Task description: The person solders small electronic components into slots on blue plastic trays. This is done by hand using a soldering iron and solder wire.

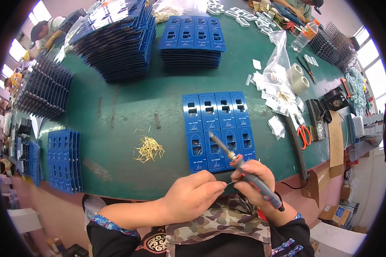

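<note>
My right hand (pixel 255 177) is wrapped round a grey and red soldering iron (pixel 258 185), its tip pointing up and left over a blue circuit board panel (pixel 216 128). Whether the tip touches the panel I cannot tell. Cut-outs and white print repeat across the panel, which lies flat near the table's front edge. My left hand (pixel 197 192) is closed in a pinch just below the panel, close to the right hand. A thin wire (pixel 230 183) runs between the fingertips of both hands. Left of the panel lies a loose heap of small brass-coloured pins (pixel 149 150).
Tall stacks of blue panels (pixel 120 47) and a lower stack (pixel 192 40) stand at the back; more panels (pixel 64 160) lean at left. To the right are small plastic bags (pixel 283 96), tape rolls (pixel 300 83), orange-handled scissors (pixel 303 136) and a bottle (pixel 305 36). Other people work across the table.
</note>
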Action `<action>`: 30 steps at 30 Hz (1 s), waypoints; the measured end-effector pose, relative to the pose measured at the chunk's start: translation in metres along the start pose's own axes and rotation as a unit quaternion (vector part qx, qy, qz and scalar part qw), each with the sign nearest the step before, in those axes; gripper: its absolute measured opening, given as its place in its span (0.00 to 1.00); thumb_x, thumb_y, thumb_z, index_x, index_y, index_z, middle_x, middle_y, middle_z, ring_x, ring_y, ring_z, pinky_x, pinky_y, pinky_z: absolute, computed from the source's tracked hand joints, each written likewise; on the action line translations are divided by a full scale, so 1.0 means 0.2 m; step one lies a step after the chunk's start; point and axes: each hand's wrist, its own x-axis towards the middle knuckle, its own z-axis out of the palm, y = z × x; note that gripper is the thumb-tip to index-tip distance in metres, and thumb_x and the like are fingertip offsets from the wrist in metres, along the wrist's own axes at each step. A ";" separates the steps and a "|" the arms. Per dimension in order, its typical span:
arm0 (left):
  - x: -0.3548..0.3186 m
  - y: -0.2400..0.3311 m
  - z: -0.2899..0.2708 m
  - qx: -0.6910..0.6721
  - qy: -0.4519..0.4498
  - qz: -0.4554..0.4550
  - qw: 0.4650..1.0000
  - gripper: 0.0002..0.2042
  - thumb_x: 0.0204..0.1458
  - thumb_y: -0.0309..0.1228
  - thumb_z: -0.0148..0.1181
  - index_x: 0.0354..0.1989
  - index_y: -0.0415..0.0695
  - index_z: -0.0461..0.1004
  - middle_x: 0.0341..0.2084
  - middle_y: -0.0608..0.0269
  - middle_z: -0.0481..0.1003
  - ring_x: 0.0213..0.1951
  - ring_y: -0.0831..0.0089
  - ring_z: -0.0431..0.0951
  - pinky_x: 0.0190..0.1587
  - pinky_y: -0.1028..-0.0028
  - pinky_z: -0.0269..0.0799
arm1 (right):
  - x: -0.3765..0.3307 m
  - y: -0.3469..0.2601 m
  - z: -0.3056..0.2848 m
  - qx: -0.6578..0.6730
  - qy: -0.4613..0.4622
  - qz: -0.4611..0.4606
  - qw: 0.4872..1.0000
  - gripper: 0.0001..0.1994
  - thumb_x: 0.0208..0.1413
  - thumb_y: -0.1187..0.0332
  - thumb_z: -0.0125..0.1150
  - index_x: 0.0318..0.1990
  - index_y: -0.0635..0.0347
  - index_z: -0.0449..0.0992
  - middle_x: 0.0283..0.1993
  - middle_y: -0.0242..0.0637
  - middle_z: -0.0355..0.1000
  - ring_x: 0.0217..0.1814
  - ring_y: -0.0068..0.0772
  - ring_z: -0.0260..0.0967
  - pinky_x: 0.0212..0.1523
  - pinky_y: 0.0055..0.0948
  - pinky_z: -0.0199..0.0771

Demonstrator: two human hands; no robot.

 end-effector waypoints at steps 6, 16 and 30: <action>-0.03 -0.03 -0.04 0.011 0.007 -0.019 1.000 0.13 0.47 0.21 0.65 0.42 0.41 0.75 0.29 0.59 0.72 0.28 0.61 0.76 0.28 0.67 0.73 | 0.07 -0.01 0.03 -0.041 -0.030 -0.002 0.999 0.20 0.49 0.82 0.65 0.50 0.61 0.71 0.31 0.39 0.73 0.30 0.32 0.71 0.33 0.28 0.70; 0.00 -0.23 -0.23 0.200 0.058 -0.034 0.978 0.11 0.48 0.19 0.62 0.40 0.40 0.76 0.27 0.58 0.71 0.25 0.62 0.74 0.26 0.68 0.70 | 0.16 0.02 -0.13 -0.120 -0.036 -0.001 0.992 0.13 0.44 0.75 0.63 0.40 0.65 0.76 0.29 0.43 0.73 0.27 0.35 0.69 0.29 0.29 0.69; 0.00 -0.26 -0.22 0.213 0.047 -0.042 0.975 0.08 0.48 0.20 0.62 0.38 0.41 0.77 0.26 0.59 0.71 0.26 0.62 0.74 0.26 0.68 0.71 | 0.17 0.05 -0.10 -0.110 -0.034 0.027 0.993 0.11 0.43 0.75 0.64 0.36 0.66 0.75 0.28 0.43 0.74 0.26 0.35 0.71 0.28 0.29 0.69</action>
